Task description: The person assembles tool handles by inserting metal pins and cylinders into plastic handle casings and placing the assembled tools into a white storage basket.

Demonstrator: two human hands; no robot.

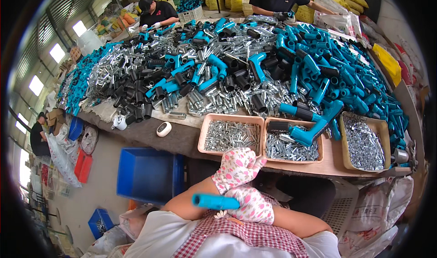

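My right hand point(251, 205), in a white glove with pink print, is closed around a teal plastic tube-shaped part point(214, 201) held low before my apron. The part's open end points left, and my fingers hide its other end. Just above it, my left hand point(236, 166), gloved alike, is closed with its fingers curled at the table's front edge. What it pinches, if anything, cannot be made out. Closest to it are a pink tray point(200, 142) of small metal pins and another pink tray point(321, 155) of metal pieces. Across that second tray lies a teal pistol-shaped housing point(314, 129).
A beige tray point(387, 139) of small metal parts stands to the right. Behind lie heaps of teal housings point(314, 62), black sleeves point(136, 87) and metal tubes. A white round device point(164, 129) sits near the edge, above a blue crate point(150, 171). Two people work across the table.
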